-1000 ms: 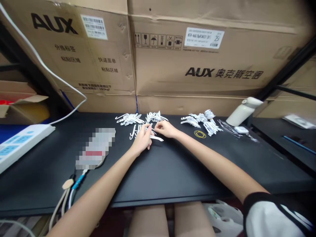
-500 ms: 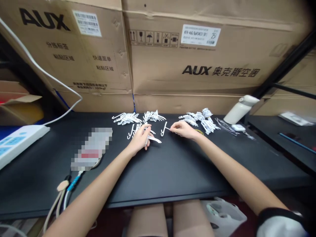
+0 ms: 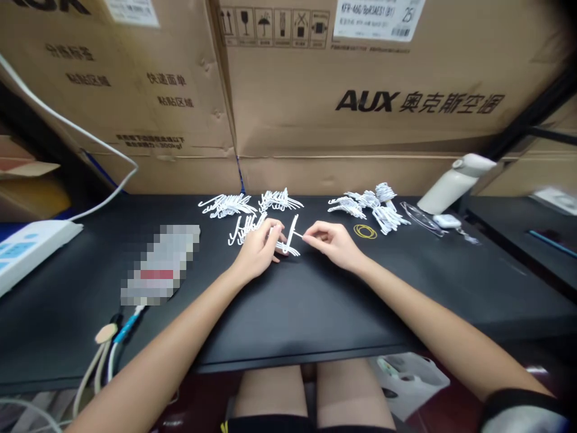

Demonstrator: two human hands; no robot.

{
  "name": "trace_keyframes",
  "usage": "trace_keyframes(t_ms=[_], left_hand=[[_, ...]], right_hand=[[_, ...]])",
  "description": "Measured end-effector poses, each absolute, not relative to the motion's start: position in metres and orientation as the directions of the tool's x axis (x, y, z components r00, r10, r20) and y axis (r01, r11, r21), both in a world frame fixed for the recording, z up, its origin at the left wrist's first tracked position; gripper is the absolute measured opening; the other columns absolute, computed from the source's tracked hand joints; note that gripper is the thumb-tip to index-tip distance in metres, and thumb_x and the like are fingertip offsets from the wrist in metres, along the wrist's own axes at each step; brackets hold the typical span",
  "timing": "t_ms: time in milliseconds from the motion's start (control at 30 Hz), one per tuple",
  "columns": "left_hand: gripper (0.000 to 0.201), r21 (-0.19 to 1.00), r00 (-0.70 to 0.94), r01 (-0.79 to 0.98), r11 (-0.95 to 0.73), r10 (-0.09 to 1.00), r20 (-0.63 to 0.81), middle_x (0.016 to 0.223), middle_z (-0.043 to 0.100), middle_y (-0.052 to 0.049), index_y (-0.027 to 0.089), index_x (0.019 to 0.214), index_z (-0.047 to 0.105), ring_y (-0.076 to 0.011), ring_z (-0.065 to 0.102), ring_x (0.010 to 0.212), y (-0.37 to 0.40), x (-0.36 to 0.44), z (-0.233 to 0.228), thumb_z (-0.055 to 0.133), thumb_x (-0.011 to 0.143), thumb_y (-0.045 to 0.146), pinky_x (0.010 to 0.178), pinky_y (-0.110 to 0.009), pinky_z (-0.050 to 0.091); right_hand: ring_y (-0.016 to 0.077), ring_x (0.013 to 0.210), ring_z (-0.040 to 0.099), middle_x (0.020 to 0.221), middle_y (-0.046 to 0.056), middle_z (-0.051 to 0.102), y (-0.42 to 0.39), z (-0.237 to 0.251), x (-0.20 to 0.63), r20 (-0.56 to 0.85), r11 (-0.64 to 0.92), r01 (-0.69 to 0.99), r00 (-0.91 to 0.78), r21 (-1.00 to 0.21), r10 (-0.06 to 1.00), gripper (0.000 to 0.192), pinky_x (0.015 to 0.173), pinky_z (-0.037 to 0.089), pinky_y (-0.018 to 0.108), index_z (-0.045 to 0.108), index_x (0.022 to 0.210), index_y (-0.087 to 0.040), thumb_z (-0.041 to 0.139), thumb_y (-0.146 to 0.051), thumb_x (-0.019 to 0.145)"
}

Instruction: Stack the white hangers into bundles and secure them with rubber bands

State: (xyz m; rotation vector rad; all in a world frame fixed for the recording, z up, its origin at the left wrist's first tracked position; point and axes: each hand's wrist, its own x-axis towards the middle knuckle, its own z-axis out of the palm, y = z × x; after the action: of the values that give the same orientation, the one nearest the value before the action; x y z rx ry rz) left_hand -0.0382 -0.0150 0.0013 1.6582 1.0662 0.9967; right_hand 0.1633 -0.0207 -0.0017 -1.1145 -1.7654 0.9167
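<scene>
Small white plastic hooks lie in heaps on a black table point(image 3: 315, 300). My left hand point(image 3: 259, 249) rests on a loose bunch of hooks point(image 3: 247, 227) and pinches several of them together. My right hand point(image 3: 332, 243) holds a single white hook point(image 3: 293, 231) by its thin end, its curved end right beside the left hand's bunch. Two more hook heaps point(image 3: 252, 203) lie just behind the hands. A further hook pile point(image 3: 369, 207) sits to the right, with a yellow rubber band point(image 3: 365, 231) in front of it.
Large AUX cardboard boxes point(image 3: 360, 102) wall off the back of the table. A white bottle point(image 3: 453, 181) leans at the right, beside a small white device point(image 3: 445, 221). At left are a white power strip point(image 3: 27, 249), a blurred flat object point(image 3: 157, 264) and cables point(image 3: 108, 355).
My right hand swung out to the right pile, then came back toward the left hand holding one hook. The left hand stayed on its bunch. The camera tilted down.
</scene>
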Motion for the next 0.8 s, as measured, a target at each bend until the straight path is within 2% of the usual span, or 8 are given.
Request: trace_keyframes(t_ms=[167,333,500,600,700,800], left_hand=[[0.030,0.959,0.310,0.211,-0.191,0.943,0.120,0.089,0.066,-0.006,0.020,0.105,0.053,-0.0172,0.069,0.067,-0.018,-0.035,0.003,0.046,0.089,0.044,0.049,-0.024,0.056],[0.043,0.964,0.322,0.183,-0.191,0.938,0.125,0.091,0.067,-0.007,0.019,0.120,0.050,-0.0155,0.067,0.066,-0.018,-0.035,0.004,0.049,0.087,0.046,0.050,-0.023,0.055],[0.037,0.961,0.341,0.177,-0.213,0.929,0.143,0.083,0.064,-0.005,0.018,0.109,0.055,-0.0150,0.067,0.064,-0.020,-0.035,0.005,0.047,0.088,0.048,0.052,-0.023,0.055],[0.034,0.965,0.354,0.175,-0.197,0.927,0.125,0.072,0.059,-0.001,0.019,0.102,0.053,-0.0153,0.067,0.059,-0.021,-0.034,0.004,0.045,0.088,0.049,0.050,-0.022,0.054],[0.034,0.969,0.361,0.177,-0.173,0.927,0.100,0.075,0.059,-0.001,0.020,0.101,0.052,-0.0151,0.067,0.058,-0.022,-0.033,0.004,0.043,0.089,0.050,0.048,-0.022,0.054],[0.035,0.970,0.357,0.175,-0.170,0.929,0.098,0.079,0.060,-0.002,0.020,0.101,0.053,-0.0142,0.066,0.058,-0.022,-0.033,0.004,0.042,0.089,0.051,0.048,-0.022,0.054]], right_hand=[[0.0117,0.059,0.049,0.073,0.003,0.061,-0.027,-0.006,0.153,0.295,0.383,0.339,-0.283,-0.860,0.913,0.026,0.056,0.041,0.025,0.065,0.078,-0.016,0.060,-0.041,0.080],[0.0136,0.065,0.055,0.076,0.004,0.063,-0.031,-0.008,0.147,0.254,0.355,0.323,-0.313,-0.877,0.915,0.025,0.057,0.044,0.024,0.065,0.077,-0.016,0.060,-0.041,0.080],[0.0119,0.058,0.054,0.073,0.003,0.063,-0.032,-0.007,0.148,0.149,0.247,0.249,-0.357,-0.937,0.922,0.026,0.055,0.045,0.024,0.064,0.077,-0.015,0.061,-0.041,0.079],[0.0119,0.059,0.055,0.074,0.003,0.064,-0.034,-0.004,0.147,0.175,0.284,0.264,-0.372,-0.922,0.912,0.023,0.056,0.046,0.024,0.064,0.077,-0.016,0.061,-0.039,0.080],[0.0132,0.063,0.057,0.077,0.004,0.065,-0.037,-0.005,0.145,0.216,0.331,0.294,-0.361,-0.897,0.907,0.023,0.059,0.047,0.025,0.065,0.078,-0.016,0.061,-0.038,0.080],[0.0140,0.063,0.060,0.073,0.004,0.066,-0.039,-0.008,0.143,0.194,0.291,0.256,-0.345,-0.922,0.918,0.025,0.059,0.048,0.025,0.064,0.078,-0.016,0.062,-0.041,0.080]])
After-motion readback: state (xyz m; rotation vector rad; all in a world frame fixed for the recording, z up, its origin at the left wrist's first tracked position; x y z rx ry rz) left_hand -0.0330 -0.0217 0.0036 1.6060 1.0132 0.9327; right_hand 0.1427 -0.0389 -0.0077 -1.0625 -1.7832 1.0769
